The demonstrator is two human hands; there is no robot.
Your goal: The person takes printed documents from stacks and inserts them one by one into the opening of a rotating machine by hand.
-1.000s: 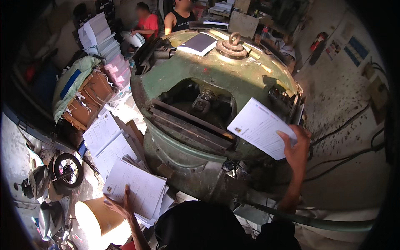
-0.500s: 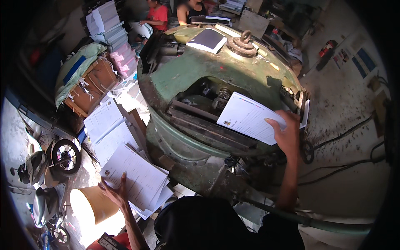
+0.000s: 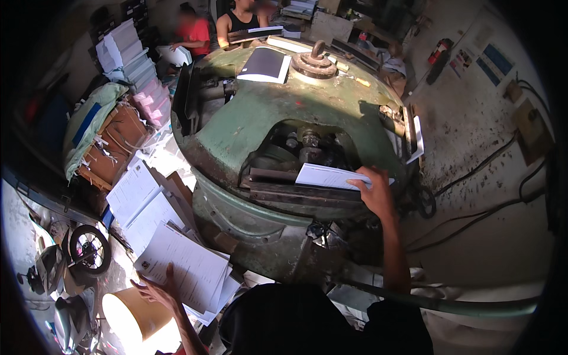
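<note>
My right hand (image 3: 376,190) grips a thin sheaf of printed paper (image 3: 324,175) by its upper right corner, thumb on the near face. The sheaf stands on edge in a dark metal clamp (image 3: 272,188) at the near side of a round green machine (image 3: 242,121); its lower part is hidden there. At the lower left, my left hand (image 3: 160,293) lies with fingers apart against the near edge of a fanned pile of printed sheets (image 3: 186,266). More printed sheets (image 3: 131,192) lie just beyond that pile.
A dark-covered booklet (image 3: 263,64) sits in another clamp at the machine's far side, near a lifting eye (image 3: 318,50). Tall paper stacks (image 3: 127,56) and motorcycles (image 3: 89,248) are on the left, with a tan bin (image 3: 139,310) below. Two people are at the back.
My right hand has brought the sheaf down and left, from above the machine into the clamp. My left hand has shifted slightly down along the pile. The view has turned a little.
</note>
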